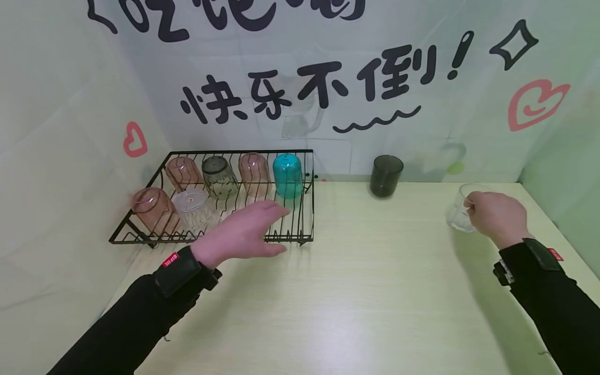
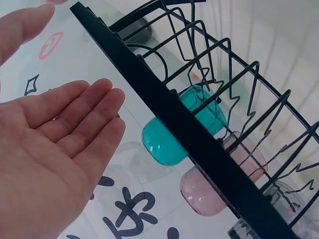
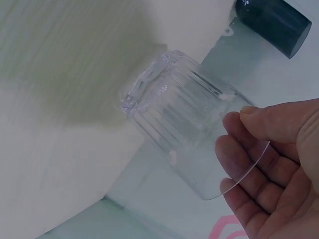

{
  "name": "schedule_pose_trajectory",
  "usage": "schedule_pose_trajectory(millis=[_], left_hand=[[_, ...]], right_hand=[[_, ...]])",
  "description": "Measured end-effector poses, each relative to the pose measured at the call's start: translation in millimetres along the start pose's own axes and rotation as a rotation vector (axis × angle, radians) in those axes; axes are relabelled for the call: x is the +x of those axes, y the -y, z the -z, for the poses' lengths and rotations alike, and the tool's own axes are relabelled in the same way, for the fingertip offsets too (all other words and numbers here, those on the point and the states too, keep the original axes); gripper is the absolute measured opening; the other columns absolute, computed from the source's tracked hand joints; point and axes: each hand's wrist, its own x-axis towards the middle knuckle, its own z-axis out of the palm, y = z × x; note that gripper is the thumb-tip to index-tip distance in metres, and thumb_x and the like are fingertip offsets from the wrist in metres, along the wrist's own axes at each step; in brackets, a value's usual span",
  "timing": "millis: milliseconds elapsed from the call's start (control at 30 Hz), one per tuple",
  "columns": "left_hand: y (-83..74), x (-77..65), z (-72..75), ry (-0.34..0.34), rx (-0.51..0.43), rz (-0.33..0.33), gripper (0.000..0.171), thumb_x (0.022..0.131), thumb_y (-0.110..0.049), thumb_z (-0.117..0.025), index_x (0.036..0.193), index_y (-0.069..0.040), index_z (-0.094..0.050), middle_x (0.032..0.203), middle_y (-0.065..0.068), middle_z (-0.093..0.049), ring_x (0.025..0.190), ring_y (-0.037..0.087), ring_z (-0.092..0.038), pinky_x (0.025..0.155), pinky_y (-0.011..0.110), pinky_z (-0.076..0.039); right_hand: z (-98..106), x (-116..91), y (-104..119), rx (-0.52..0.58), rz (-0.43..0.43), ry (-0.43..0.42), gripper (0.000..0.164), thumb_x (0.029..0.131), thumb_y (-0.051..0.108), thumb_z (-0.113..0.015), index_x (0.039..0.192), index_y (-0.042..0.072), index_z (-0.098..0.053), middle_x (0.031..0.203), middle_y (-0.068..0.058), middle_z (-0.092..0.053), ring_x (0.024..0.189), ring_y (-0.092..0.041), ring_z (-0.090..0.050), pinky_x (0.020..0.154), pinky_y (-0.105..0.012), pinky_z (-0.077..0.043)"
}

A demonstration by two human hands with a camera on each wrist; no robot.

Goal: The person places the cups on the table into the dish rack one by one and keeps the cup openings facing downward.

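Note:
At the right of the table, my right hand [image 1: 501, 216] pinches a clear glass [image 3: 174, 114] by its rim. The thumb lies on one side of the glass wall and the fingers on the other; the ribbed, thick base points away from the hand. My left hand [image 1: 246, 229] is held over the front of a black wire rack [image 1: 241, 151], fingers extended and thumb apart, with nothing in it. Nearest to its fingertips in the rack is an upside-down turquoise glass [image 1: 288, 174]. The left wrist view shows the palm [image 2: 45, 164] beside the rack's dark edge.
Upside down in the rack are several more glasses: a grey one [image 1: 219, 174], a ribbed clear one [image 1: 194, 205] and pink ones, such as the front-left pink glass [image 1: 152, 205]. A dark grey glass [image 1: 386, 176] stands on the table [image 1: 356, 291] near the printed back wall.

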Motion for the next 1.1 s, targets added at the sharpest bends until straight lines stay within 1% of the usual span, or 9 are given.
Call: schedule_pose_trajectory(millis=[67, 133, 233, 300, 433, 533, 633, 833, 1100], left_hand=[[-0.7, 1.3, -1.4, -0.004, -0.003, -0.005, 0.073, 0.083, -0.034, -0.08, 0.14, 0.001, -0.052, 0.136, 0.016, -0.056, 0.127, 0.032, -0.05, 0.105, 0.044, -0.043], [-1.6, 2.6, -2.6, -0.007, -0.008, -0.009, 0.072, 0.083, -0.034, -0.08, 0.14, 0.0, -0.052, 0.136, 0.015, -0.056, 0.126, 0.031, -0.051, 0.105, 0.043, -0.043], [-2.9, 5.2, -4.4, -0.004, -0.011, -0.007, 0.072, 0.083, -0.034, -0.08, 0.14, 0.0, -0.052, 0.136, 0.015, -0.056, 0.126, 0.031, -0.051, 0.105, 0.043, -0.043], [-4.0, 6.7, -5.2, -0.001, -0.01, -0.006, 0.072, 0.083, -0.035, -0.079, 0.14, -0.001, -0.052, 0.136, 0.014, -0.056, 0.126, 0.031, -0.051, 0.105, 0.042, -0.043], [-6.7, 9.3, -6.6, -0.002, -0.012, -0.007, 0.072, 0.084, -0.035, -0.079, 0.14, -0.001, -0.052, 0.137, 0.015, -0.055, 0.127, 0.03, -0.051, 0.105, 0.042, -0.044], [-8.4, 10.9, -8.1, -0.009, -0.018, -0.011, 0.071, 0.084, -0.036, -0.079, 0.14, 0.0, -0.052, 0.136, 0.015, -0.056, 0.126, 0.03, -0.051, 0.104, 0.042, -0.044], [-9.5, 12.7, -10.0, -0.014, -0.013, -0.02, 0.072, 0.083, -0.035, -0.079, 0.14, 0.0, -0.052, 0.136, 0.015, -0.055, 0.127, 0.03, -0.051, 0.105, 0.042, -0.043], [-12.6, 14.5, -11.3, -0.011, -0.028, -0.033, 0.073, 0.083, -0.034, -0.079, 0.141, 0.0, -0.051, 0.137, 0.015, -0.055, 0.127, 0.03, -0.05, 0.106, 0.042, -0.042], [-14.8, 15.2, -12.3, -0.025, -0.036, -0.023, 0.074, 0.083, -0.034, -0.08, 0.142, 0.0, -0.05, 0.139, 0.015, -0.054, 0.13, 0.03, -0.048, 0.108, 0.041, -0.04]], right_hand=[[1, 0, 5, -0.006, 0.021, 0.006, 0.017, 0.088, -0.001, -0.054, 0.079, 0.011, -0.063, 0.06, 0.0, -0.048, 0.056, -0.021, -0.044, 0.045, -0.036, -0.035], [3, 0, 11, -0.009, 0.032, 0.023, 0.016, 0.089, -0.001, -0.054, 0.084, 0.009, -0.065, 0.065, -0.005, -0.055, 0.058, -0.023, -0.048, 0.047, -0.038, -0.04], [7, 0, 20, 0.004, 0.049, 0.048, 0.017, 0.089, -0.001, -0.056, 0.098, 0.005, -0.069, 0.084, -0.017, -0.067, 0.068, -0.029, -0.06, 0.057, -0.048, -0.05], [10, 0, 27, 0.019, 0.06, 0.065, 0.021, 0.09, -0.001, -0.056, 0.104, 0.003, -0.07, 0.097, -0.022, -0.069, 0.076, -0.034, -0.063, 0.064, -0.053, -0.051], [14, -2, 42, 0.084, 0.085, 0.091, 0.022, 0.091, 0.001, -0.057, 0.109, 0.001, -0.069, 0.105, -0.022, -0.068, 0.087, -0.037, -0.064, 0.072, -0.053, -0.051], [17, -3, 54, 0.139, 0.102, 0.098, 0.021, 0.092, 0.003, -0.059, 0.11, -0.001, -0.068, 0.105, -0.021, -0.069, 0.092, -0.037, -0.065, 0.075, -0.051, -0.051], [21, -6, 69, 0.173, 0.13, 0.082, 0.018, 0.091, 0.004, -0.062, 0.108, 0.0, -0.069, 0.102, -0.018, -0.07, 0.092, -0.035, -0.066, 0.075, -0.049, -0.051], [29, -11, 97, 0.196, 0.207, 0.025, 0.014, 0.088, 0.004, -0.067, 0.102, 0.005, -0.071, 0.097, -0.011, -0.072, 0.088, -0.03, -0.067, 0.071, -0.045, -0.052], [34, -15, 121, 0.239, 0.247, 0.017, 0.012, 0.089, 0.005, -0.069, 0.1, 0.008, -0.071, 0.098, -0.007, -0.072, 0.091, -0.029, -0.068, 0.071, -0.044, -0.052]])
